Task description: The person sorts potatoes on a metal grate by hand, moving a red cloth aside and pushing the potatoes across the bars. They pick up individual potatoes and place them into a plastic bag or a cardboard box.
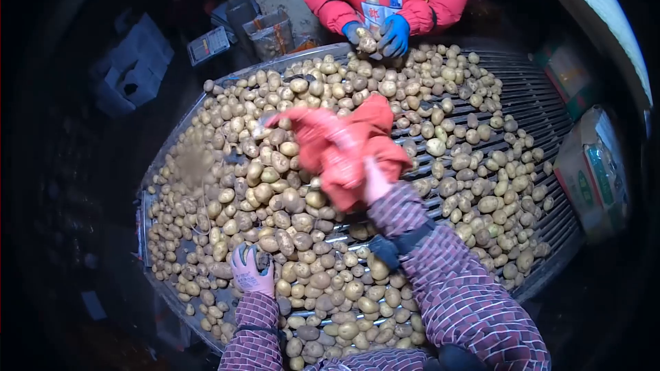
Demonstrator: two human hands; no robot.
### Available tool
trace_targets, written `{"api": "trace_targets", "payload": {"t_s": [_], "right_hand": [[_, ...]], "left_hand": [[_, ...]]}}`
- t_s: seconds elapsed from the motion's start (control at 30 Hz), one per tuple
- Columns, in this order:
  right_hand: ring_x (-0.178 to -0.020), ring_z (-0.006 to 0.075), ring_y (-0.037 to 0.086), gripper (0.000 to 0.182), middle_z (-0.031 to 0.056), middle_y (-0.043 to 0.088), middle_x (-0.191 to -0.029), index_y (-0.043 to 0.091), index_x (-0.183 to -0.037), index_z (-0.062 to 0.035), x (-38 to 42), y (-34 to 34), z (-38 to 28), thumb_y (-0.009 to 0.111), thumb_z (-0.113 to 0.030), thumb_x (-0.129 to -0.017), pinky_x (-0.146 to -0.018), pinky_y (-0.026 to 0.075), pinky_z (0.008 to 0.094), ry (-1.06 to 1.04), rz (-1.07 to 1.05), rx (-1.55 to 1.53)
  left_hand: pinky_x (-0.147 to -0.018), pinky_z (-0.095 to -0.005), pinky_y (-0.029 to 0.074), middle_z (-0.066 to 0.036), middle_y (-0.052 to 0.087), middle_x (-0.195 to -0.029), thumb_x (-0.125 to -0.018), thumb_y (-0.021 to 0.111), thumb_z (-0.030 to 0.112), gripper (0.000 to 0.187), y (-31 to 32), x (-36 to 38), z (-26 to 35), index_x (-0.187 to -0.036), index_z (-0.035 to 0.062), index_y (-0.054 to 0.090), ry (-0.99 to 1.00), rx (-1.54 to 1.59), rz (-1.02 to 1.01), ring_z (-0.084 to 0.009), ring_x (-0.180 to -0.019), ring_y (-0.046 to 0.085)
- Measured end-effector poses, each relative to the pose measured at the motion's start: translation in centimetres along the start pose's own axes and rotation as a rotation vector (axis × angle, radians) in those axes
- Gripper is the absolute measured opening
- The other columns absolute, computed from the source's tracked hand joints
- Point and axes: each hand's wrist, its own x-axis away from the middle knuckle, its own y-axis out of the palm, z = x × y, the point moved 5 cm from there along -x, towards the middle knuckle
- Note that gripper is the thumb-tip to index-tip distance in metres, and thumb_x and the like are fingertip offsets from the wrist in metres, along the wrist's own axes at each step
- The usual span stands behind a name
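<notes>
My right hand (376, 183), blurred by motion, is closed on a crumpled red cloth (361, 141) above the potatoes. The cloth hides part of the heap and some of my fingers; its far end is smeared to the left. In a pink glove, my left hand (252, 271) rests low on the left side of the heap. Its fingers curl around a dark lump (264, 260) whose kind I cannot make out. Potatoes (275, 203) of many sizes lie all around both hands, on a slatted metal table (526, 89).
Across the table a person in a red jacket (440, 7) holds potatoes in blue gloves (394, 36). Cardboard boxes (592, 165) stand at the right edge. Grey containers (271, 33) and a pale box (137, 62) are at the back left. A curved white pipe-like piece (598, 0) arches at upper right.
</notes>
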Motion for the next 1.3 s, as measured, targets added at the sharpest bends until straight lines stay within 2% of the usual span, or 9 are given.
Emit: {"api": "trace_targets", "payload": {"t_s": [0.07, 0.1, 0.17, 0.43, 0.47, 0.6, 0.83, 1.07, 1.3], "right_hand": [[-0.114, 0.0258, 0.05, 0.036, 0.0081, 0.053, -0.123, 0.055, -0.119, -0.0103, 2.6, -5.9, -5.3, 0.051, -0.024, -0.085, -0.096, 0.04, 0.0387, -0.25, 0.364, 1.364], [-0.105, 0.0296, 0.053, 0.031, 0.0092, 0.055, -0.113, 0.062, -0.106, -0.0113, 5.2, -6.8, -10.2, 0.059, -0.016, -0.075, -0.089, 0.043, 0.0411, -0.457, 0.631, 1.242], [-0.098, 0.0294, 0.053, 0.022, 0.0087, 0.054, -0.101, 0.065, -0.092, -0.0122, 6.1, -10.2, -11.6, 0.06, -0.011, -0.071, -0.081, 0.046, 0.0431, 0.037, 0.574, 1.975], [-0.132, 0.0415, 0.028, 0.084, 0.0153, 0.018, -0.154, 0.02, -0.15, -0.0178, 9.0, -11.7, -7.9, 0.054, -0.051, -0.081, -0.111, 0.02, 0.0523, 0.894, 0.327, 2.061], [-0.129, 0.042, 0.033, 0.074, 0.016, 0.023, -0.152, 0.038, -0.143, -0.0163, 7.8, -13.7, -5.8, 0.057, -0.048, -0.079, -0.107, 0.025, 0.0559, 0.518, 0.572, 2.106], [-0.11, 0.0329, 0.054, 0.038, 0.0138, 0.061, -0.119, 0.071, -0.096, -0.0102, -1.9, -12.0, -10.0, 0.065, -0.04, -0.073, -0.087, 0.046, 0.0448, 0.467, 0.366, 2.091], [-0.086, 0.0304, 0.067, 0.036, 0.0147, 0.07, -0.092, 0.072, -0.089, -0.0076, -9.3, -1.3, -3.7, 0.063, -0.039, -0.073, -0.078, 0.052, 0.0416, 0.259, 0.027, 1.857], [-0.093, 0.0272, 0.065, 0.028, 0.0112, 0.069, -0.093, 0.073, -0.09, -0.0106, 6.1, 0.3, -2.8, 0.058, -0.03, -0.075, -0.079, 0.052, 0.0399, 0.225, -0.404, 2.066], [-0.108, 0.0325, 0.057, 0.037, 0.0163, 0.06, -0.115, 0.067, -0.104, -0.0054, -0.6, -10.4, -6.8, 0.058, -0.03, -0.078, -0.087, 0.049, 0.0431, 0.515, 0.358, 1.921]], "left_hand": [[-0.094, -0.0473, 0.042, -0.015, 0.049, -0.122, -0.061, 0.078, 0.019, 0.051, -0.1, -0.2, 0.3, -0.107, 0.0096, 0.059, -0.021, 0.018, -0.011, -0.0365, -0.113, 0.046], [-0.098, -0.0487, 0.038, -0.018, 0.049, -0.121, -0.063, 0.076, 0.016, 0.052, -0.1, -0.2, 0.3, -0.11, 0.0061, 0.056, -0.004, 0.05, -0.012, -0.0392, -0.114, 0.045], [-0.097, -0.0484, 0.038, -0.018, 0.049, -0.121, -0.064, 0.075, 0.015, 0.049, -0.3, -0.1, 0.7, -0.108, 0.0053, 0.055, -0.021, 0.048, -0.017, -0.0391, -0.113, 0.045], [-0.097, -0.05, 0.038, -0.018, 0.049, -0.121, -0.064, 0.074, 0.013, 0.05, -0.1, -0.2, 0.3, -0.11, 0.0049, 0.056, 0.044, 0.071, -0.011, -0.0397, -0.114, 0.045], [-0.097, -0.05, 0.038, -0.018, 0.049, -0.122, -0.064, 0.074, 0.013, 0.05, 0.1, -0.3, 0.4, -0.11, 0.005, 0.056, 0.047, 0.085, -0.007, -0.0397, -0.114, 0.045], [-0.097, -0.0509, 0.038, -0.019, 0.049, -0.122, -0.063, 0.074, 0.013, 0.051, -0.3, -0.7, 0.9, -0.11, 0.0055, 0.056, 0.029, 0.056, -0.024, -0.0411, -0.115, 0.045], [-0.094, -0.05, 0.04, -0.017, 0.051, -0.12, -0.063, 0.075, 0.018, 0.048, 0.4, -0.2, 0.3, -0.106, 0.0074, 0.057, 0.046, 0.038, 0.014, -0.0384, -0.111, 0.047], [-0.098, -0.0485, 0.038, -0.017, 0.05, -0.122, -0.064, 0.075, 0.013, 0.05, -0.2, -0.2, 0.5, -0.11, 0.0055, 0.056, 0.011, 0.092, -0.025, -0.039, -0.114, 0.044], [-0.095, -0.0506, 0.04, -0.016, 0.05, -0.121, -0.064, 0.075, 0.016, 0.051, 0.0, -0.4, 0.4, -0.11, 0.008, 0.056, 0.033, 0.039, -0.004, -0.0382, -0.113, 0.046]]}}
